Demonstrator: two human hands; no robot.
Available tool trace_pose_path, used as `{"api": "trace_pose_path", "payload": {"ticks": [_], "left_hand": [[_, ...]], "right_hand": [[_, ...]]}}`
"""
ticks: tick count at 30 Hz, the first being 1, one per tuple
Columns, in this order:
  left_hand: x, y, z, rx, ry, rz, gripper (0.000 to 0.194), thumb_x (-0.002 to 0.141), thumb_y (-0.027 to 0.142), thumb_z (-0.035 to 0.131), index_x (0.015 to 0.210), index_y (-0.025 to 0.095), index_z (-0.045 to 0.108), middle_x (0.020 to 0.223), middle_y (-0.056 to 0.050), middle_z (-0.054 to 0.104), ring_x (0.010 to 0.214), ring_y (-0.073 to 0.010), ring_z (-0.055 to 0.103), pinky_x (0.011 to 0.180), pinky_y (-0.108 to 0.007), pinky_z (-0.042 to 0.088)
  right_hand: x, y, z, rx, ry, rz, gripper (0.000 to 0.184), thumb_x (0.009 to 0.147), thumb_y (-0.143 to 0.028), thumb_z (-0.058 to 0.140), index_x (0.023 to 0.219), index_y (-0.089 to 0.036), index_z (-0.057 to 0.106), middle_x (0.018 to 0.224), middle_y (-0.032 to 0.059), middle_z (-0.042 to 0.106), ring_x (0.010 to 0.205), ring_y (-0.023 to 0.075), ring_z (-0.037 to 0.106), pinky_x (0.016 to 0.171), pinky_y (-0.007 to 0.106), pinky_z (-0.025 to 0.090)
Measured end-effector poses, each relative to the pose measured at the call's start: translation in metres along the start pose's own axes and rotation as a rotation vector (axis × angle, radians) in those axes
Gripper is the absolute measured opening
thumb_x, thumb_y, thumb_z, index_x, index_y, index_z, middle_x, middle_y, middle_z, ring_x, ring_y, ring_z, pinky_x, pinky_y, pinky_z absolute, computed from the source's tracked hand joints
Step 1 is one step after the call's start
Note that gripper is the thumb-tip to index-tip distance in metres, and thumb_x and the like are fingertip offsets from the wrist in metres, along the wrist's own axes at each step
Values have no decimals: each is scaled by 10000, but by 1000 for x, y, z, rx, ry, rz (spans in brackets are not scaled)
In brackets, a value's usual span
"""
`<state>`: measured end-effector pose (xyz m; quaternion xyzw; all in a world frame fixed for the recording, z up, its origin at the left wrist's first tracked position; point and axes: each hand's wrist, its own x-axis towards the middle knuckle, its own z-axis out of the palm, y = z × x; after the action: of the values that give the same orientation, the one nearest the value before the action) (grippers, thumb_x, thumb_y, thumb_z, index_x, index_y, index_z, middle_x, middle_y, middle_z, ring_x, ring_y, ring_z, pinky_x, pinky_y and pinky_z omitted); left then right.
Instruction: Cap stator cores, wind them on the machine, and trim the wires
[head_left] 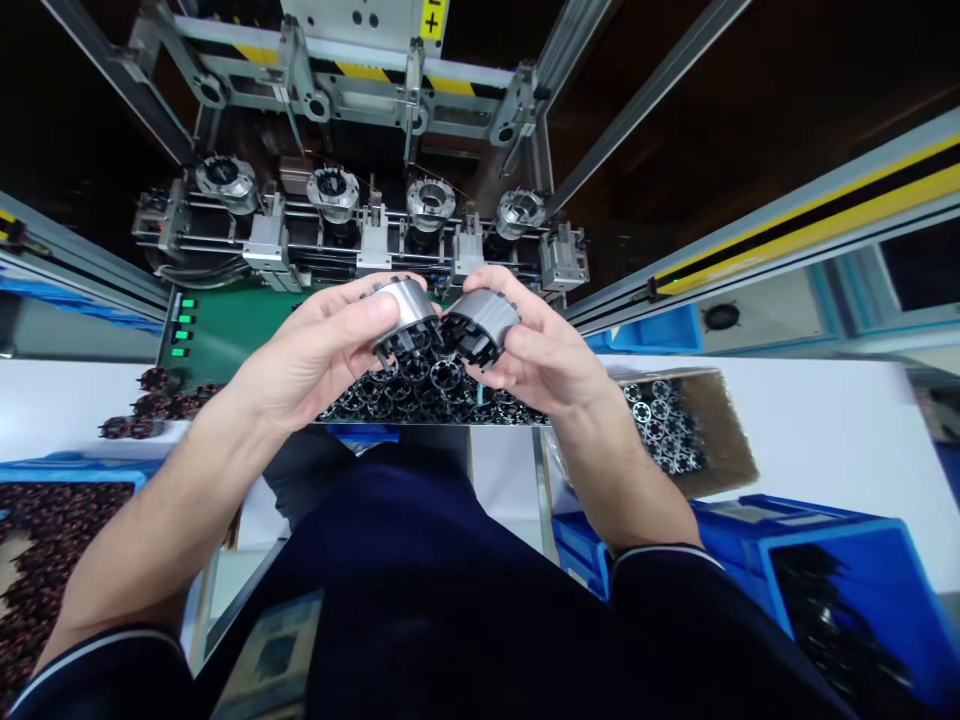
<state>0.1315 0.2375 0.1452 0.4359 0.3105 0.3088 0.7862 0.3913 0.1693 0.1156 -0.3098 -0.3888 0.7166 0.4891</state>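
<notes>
My left hand [341, 330] is closed around a motor stator [410, 312], a silver metal ring with black plastic slots. A second stator [487, 318] of the same kind sits in the grip of my right hand [544, 345]. Both are tilted, their black slotted ends facing inward and down, close together; I cannot tell whether they touch. Below them lies a pile of similar stators [397, 390] along the front edge of the green work surface [229, 335]. My fingertips behind the parts are partly hidden.
Behind my hands stands a winding machine with several round metal holders [431, 203] in a row. Copper-wound parts [154, 405] lie at left, above a blue crate [71, 470]. At right are a cardboard box [724, 430] of metal rings and a blue bin [885, 560] of black parts.
</notes>
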Motion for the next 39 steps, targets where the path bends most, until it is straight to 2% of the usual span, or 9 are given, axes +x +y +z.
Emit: {"api": "trace_pose_path", "payload": {"ticks": [5,8,12,19,22,26,32,36,39], "left_hand": [[6,0,-4,-18,4,-14,549,823,524,1137,1231,217,934,1027,-22,814,759,-77,708,590,-124,530],[12,0,-10,-28,11,-37,518,801,487,1159,1183,212,944,987,-2,774,628,-8,527,561,-113,484],[21,2,-18,61,49,22,529,811,382,1139,1254,186,927,1107,-45,834,728,-63,629,586,-167,505],[83,18,-58,613,192,188,752,769,338,1173,1404,91,856,1397,-60,846,1278,-284,790,1170,-383,645],[126,18,-77,785,216,132,750,757,289,1175,1417,129,854,1373,42,796,1360,-223,713,1421,-396,457],[161,7,-95,846,279,43,682,771,269,1166,1367,207,840,1206,110,708,1375,-136,603,1474,-313,327],[162,5,-98,969,204,95,619,855,307,1123,1386,171,834,951,88,577,1309,-132,562,1340,-211,387],[158,4,-87,808,274,44,644,733,240,1187,1288,171,866,984,74,582,1299,-147,521,1320,-181,379],[142,-2,-76,617,298,100,716,676,223,1227,1296,163,873,1034,59,669,1319,-192,541,1322,-279,425]], "right_hand": [[-6,-6,-8,-64,-27,33,762,909,-528,1047,1505,-280,641,1309,64,819,566,18,458,469,187,463],[-7,-9,-13,-136,51,27,727,929,-608,1042,1462,-301,654,1227,38,806,578,35,495,460,186,450],[-6,-21,-27,-291,232,5,679,957,-565,1035,1509,-350,703,1205,35,770,652,92,601,474,230,514],[41,-43,-104,-726,444,-246,680,784,-566,1161,1357,-382,844,1341,88,762,845,215,752,614,385,656],[73,-33,-148,-940,497,-223,830,785,-675,1115,1490,-366,803,1506,137,749,1067,327,832,821,480,742],[103,-9,-190,-1230,495,-79,948,811,-840,971,1520,-234,798,1599,238,726,1107,409,860,1000,623,748],[109,-2,-198,-1387,452,-28,942,912,-864,830,1624,-253,735,1691,236,701,1166,435,867,1093,650,713],[110,-5,-195,-1362,444,16,946,830,-887,876,1530,-262,758,1573,203,778,1239,434,817,1176,639,659],[108,-12,-198,-1137,516,-120,974,767,-901,928,1536,-356,686,1516,130,796,1362,403,700,1115,562,621]]}}
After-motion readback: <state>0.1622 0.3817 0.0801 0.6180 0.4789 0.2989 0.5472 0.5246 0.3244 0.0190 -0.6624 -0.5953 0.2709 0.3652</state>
